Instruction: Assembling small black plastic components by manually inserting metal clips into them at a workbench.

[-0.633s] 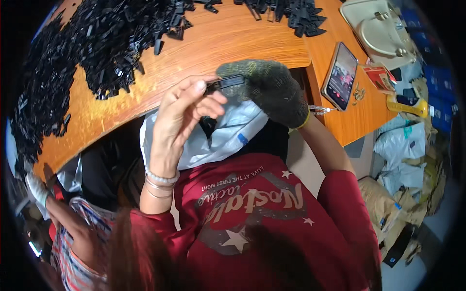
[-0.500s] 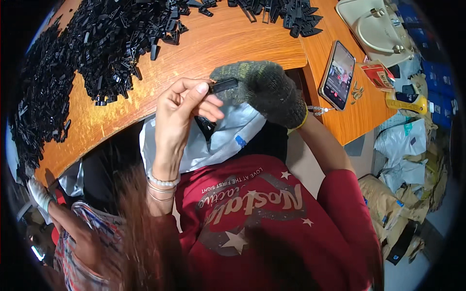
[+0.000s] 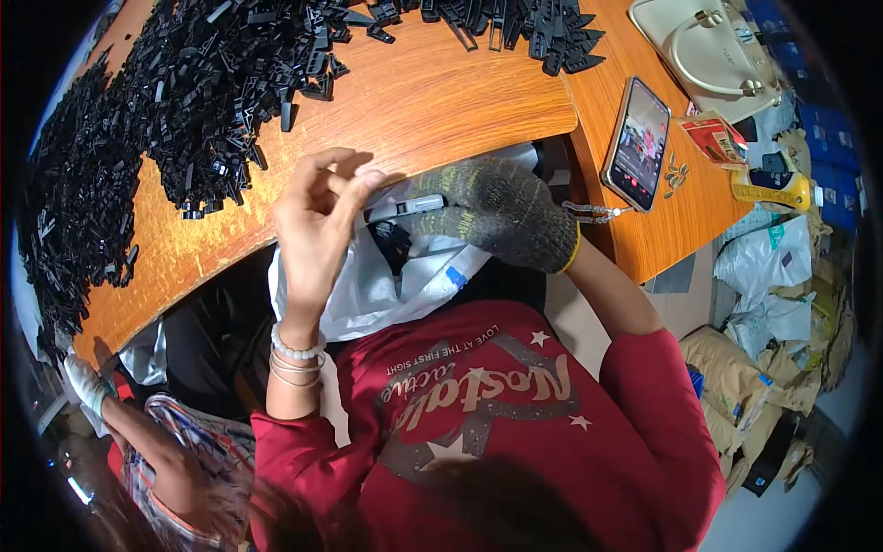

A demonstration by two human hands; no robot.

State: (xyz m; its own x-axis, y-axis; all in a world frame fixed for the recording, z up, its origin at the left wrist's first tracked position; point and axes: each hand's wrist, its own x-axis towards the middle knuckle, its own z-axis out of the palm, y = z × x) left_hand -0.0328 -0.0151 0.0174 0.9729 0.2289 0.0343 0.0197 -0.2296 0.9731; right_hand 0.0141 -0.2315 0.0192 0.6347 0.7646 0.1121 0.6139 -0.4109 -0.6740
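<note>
My right hand (image 3: pixel 501 213), in a dark knitted glove with a yellow cuff edge, pinches a small black plastic clip (image 3: pixel 407 208). Glare turns the clip's upper face whitish. Just left of it is my bare left hand (image 3: pixel 317 216), its thumb and curled fingers drawn together close to the clip's end. Whatever the left fingertips may hold is too small to make out. Below both hands an open white sack (image 3: pixel 345 285) lies across my lap, with black plastic pieces (image 3: pixel 394 241) showing inside.
Large heaps of black plastic parts (image 3: pixel 198 101) cover the far left of the wooden table (image 3: pixel 441 101). To the right are a propped phone (image 3: pixel 637 143), a cream handbag (image 3: pixel 699 51), a red packet (image 3: pixel 713 140) and a yellow bottle (image 3: pixel 777 190). A co-worker's gloved hand (image 3: pixel 85 382) is at lower left.
Both hands have come down slightly, toward the table edge and sack. The clip has moved down and left, tilting into the light, and the left fingers have curled in.
</note>
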